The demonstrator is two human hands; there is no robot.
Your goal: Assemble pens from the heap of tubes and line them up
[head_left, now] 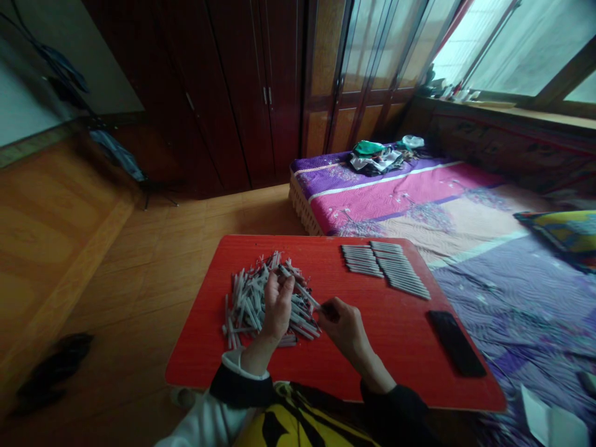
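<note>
A red table (400,335) stands in front of me. On its left half lies a loose heap of several white pen-like sticks (246,298). My left hand (278,304) rests over the heap with curled fingers pinching one white stick. My right hand (344,326) is closed in a pinch on a small dark piece at the end of a stick beside the heap. Two tidy rows of the same sticks (386,267) lie side by side at the table's far right.
A black phone (456,351) lies near the table's right front corner. A bed with a pink and purple cover (419,198) runs along the right, with clothes (379,155) at its far end. Wooden floor and dark wardrobes are on the left and behind.
</note>
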